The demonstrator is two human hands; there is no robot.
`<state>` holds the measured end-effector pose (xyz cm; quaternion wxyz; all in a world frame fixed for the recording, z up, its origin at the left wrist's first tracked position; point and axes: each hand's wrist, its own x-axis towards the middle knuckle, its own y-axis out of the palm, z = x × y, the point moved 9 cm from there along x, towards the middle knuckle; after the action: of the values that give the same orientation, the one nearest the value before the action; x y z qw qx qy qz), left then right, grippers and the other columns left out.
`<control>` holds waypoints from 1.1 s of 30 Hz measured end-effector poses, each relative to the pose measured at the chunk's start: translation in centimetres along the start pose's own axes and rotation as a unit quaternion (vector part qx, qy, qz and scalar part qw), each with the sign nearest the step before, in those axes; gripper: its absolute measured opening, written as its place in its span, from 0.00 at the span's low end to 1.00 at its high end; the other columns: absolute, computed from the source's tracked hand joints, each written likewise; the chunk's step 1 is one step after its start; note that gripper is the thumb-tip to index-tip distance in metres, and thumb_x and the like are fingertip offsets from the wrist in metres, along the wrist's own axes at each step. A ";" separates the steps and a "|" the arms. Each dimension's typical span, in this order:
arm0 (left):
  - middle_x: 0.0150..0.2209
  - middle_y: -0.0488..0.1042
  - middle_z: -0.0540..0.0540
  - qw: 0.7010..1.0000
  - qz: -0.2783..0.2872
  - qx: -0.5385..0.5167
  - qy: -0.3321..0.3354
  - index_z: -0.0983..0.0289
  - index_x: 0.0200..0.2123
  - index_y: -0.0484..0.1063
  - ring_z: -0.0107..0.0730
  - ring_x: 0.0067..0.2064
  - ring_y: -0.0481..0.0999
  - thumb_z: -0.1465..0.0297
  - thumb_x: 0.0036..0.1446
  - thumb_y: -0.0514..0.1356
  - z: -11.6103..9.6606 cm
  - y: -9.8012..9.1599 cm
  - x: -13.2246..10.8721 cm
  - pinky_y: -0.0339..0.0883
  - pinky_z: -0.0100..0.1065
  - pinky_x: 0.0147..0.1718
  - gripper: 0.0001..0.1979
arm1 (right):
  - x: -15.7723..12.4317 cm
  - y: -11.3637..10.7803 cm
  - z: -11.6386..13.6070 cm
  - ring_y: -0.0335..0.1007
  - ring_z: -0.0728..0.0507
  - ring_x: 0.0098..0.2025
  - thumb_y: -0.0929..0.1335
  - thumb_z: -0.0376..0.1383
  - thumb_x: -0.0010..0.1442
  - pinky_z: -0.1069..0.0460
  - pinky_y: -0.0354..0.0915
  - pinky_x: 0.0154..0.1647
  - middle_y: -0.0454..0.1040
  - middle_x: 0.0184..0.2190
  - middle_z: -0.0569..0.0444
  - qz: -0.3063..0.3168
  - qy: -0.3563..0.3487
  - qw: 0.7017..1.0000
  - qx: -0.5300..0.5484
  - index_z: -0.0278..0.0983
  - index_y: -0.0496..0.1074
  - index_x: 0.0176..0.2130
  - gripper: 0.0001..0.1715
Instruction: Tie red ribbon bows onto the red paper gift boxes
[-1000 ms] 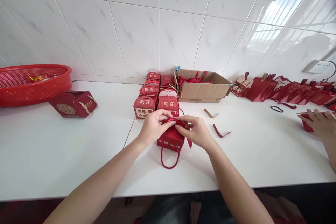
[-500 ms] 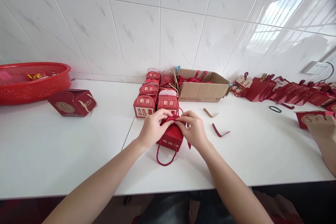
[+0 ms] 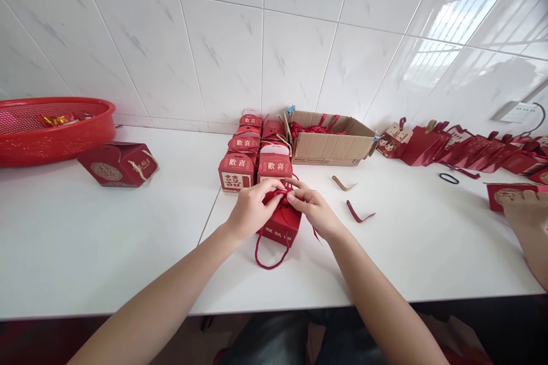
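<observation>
I saw the left hand (image 3: 252, 210) and right hand (image 3: 315, 211) together on a small red paper box (image 3: 280, 228). Both pinched its red ribbon (image 3: 278, 195).

A smooth white counter (image 3: 107, 239) bears a round red plastic mesh basket (image 3: 51, 137) at far left, with a dark red paper box (image 3: 117, 164) lying just beside it. In the middle, small red-and-white gift boxes (image 3: 252, 154) stand in two rows beside an open brown cardboard carton (image 3: 329, 145). Just in front of them stands a red paper gift box with a cord handle (image 3: 280, 228). To its right lie a tan paper strip (image 3: 342, 184), a dark red paper strip (image 3: 358, 215) and a black elastic ring (image 3: 448, 178). Flattened dark red paper bags (image 3: 462, 148) line the far right.
</observation>
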<state>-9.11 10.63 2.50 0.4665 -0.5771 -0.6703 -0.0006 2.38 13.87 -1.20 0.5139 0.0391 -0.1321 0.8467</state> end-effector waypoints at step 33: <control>0.32 0.75 0.54 0.989 0.106 -0.074 -0.067 0.61 0.30 0.77 0.35 0.35 0.74 0.64 0.51 0.62 1.4 0.7 0.7 0.69 0.35 0.37 0.08 | -7.8 -6.6 1.1 0.60 0.39 0.59 0.67 0.46 0.57 0.44 0.59 0.55 0.67 0.54 0.50 -0.252 -0.051 0.966 0.001 0.43 0.74 0.38 0.13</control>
<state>-9.39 12.16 1.77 0.3735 -0.6767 -0.6334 0.0381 11.77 9.78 -0.45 0.7033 0.1146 -0.1433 0.6868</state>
